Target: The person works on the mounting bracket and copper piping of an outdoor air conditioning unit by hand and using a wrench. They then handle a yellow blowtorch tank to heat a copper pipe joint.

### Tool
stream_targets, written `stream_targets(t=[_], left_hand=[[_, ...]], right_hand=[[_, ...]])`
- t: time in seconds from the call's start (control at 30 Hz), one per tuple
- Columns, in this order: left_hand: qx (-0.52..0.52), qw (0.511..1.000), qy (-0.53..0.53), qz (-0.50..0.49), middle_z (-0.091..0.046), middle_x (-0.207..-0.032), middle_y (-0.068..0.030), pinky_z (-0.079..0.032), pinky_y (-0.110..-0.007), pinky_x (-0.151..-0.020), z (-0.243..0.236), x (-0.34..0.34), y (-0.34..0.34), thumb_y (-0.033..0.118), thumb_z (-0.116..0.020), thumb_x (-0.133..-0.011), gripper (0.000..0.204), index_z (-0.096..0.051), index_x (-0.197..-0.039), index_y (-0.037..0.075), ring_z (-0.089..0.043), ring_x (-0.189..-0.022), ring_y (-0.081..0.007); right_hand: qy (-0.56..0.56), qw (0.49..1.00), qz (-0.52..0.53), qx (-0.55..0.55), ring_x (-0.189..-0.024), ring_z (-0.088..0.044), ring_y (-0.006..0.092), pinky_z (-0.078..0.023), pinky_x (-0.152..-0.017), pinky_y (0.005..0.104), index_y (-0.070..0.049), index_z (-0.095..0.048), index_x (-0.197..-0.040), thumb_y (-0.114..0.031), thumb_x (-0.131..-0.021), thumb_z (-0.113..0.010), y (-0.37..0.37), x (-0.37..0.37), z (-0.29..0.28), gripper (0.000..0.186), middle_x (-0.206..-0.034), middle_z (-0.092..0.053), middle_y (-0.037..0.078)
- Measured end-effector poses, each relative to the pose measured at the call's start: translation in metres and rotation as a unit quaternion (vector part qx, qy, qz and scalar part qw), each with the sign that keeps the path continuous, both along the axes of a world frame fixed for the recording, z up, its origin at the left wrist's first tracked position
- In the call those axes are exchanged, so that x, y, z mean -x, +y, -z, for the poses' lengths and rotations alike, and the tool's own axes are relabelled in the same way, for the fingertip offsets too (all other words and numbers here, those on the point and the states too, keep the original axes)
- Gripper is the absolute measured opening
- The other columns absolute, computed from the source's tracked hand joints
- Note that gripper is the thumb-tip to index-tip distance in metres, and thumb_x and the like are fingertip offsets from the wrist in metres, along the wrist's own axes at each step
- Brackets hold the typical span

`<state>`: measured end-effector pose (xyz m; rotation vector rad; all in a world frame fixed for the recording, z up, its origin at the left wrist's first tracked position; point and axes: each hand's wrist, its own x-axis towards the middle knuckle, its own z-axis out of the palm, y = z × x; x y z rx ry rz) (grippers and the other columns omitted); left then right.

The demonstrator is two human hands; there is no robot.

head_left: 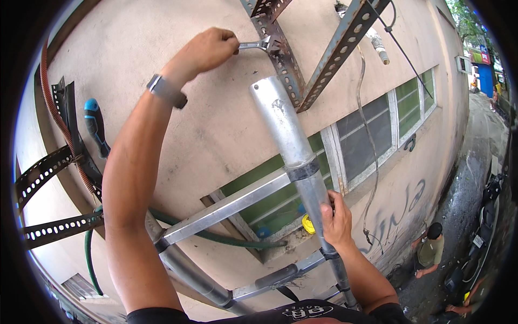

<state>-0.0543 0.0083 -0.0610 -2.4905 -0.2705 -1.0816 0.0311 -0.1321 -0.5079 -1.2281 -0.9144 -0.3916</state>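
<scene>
One adjustable wrench (252,45) in the clenched left hand (212,49), at a rusted perforated bracket (286,67); one metal ladder rail (309,191) in the grasp of the right hand (338,220).

Before me rises a stained beige wall (210,140), dark scrawl (396,215) low across it, with pale-framed windows (379,129) of green and grey panes. Down to the right, a damp grey lane (461,181) runs toward something blue (485,81) and leafy trees (465,17) in daylight.

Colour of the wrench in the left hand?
The wrench is silver, best seen in the head view.
</scene>
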Motion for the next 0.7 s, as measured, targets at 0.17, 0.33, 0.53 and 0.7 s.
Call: stream_targets(t=[0.17, 0.33, 0.53, 0.7], left_hand=[[-0.004, 0.998, 0.055, -0.032, -0.076, -0.094, -0.0157, -0.051, -0.041, -0.087, -0.024, -0.021, -0.009, 0.041, -0.063, -0.094, 0.041, -0.080, -0.107, 0.006, -0.071, -0.087, -0.0260], [-0.004, 0.996, 0.091, -0.016, -0.077, -0.095, -0.0164, -0.050, -0.041, -0.090, -0.037, -0.033, 0.000, 0.046, -0.070, -0.088, 0.046, -0.081, -0.108, 0.006, -0.072, -0.089, -0.0275], [-0.004, 0.993, 0.107, -0.040, -0.077, -0.098, -0.0171, -0.055, -0.041, -0.089, -0.042, -0.030, -0.003, 0.048, -0.068, -0.090, 0.049, -0.080, -0.110, 0.005, -0.073, -0.090, -0.0278], [0.068, 0.988, 0.139, -0.010, -0.075, -0.096, -0.0209, -0.054, -0.042, -0.090, 0.014, -0.017, 0.003, 0.041, -0.045, -0.109, 0.047, -0.071, -0.111, 0.002, -0.072, -0.093, -0.0280]], right_hand=[[0.004, 1.000, 0.009, 0.012, -0.096, -0.068, 0.0435, -0.054, -0.083, 0.0467, 0.002, -0.058, -0.125, -0.051, -0.107, -0.048, -0.003, -0.005, 0.001, 0.056, -0.109, -0.068, 0.026], [0.011, 1.000, 0.002, 0.016, -0.096, -0.069, 0.0425, -0.054, -0.083, 0.0462, 0.002, -0.058, -0.125, -0.051, -0.107, -0.048, -0.004, -0.004, 0.000, 0.057, -0.109, -0.068, 0.025], [0.007, 1.000, 0.003, 0.005, -0.096, -0.069, 0.0424, -0.054, -0.082, 0.0457, 0.002, -0.058, -0.125, -0.051, -0.107, -0.049, -0.003, -0.002, 0.000, 0.057, -0.108, -0.068, 0.025], [0.005, 1.000, 0.013, 0.006, -0.095, -0.069, 0.0428, -0.054, -0.082, 0.0459, 0.002, -0.059, -0.125, -0.051, -0.107, -0.049, -0.005, -0.003, -0.003, 0.057, -0.108, -0.068, 0.025]])
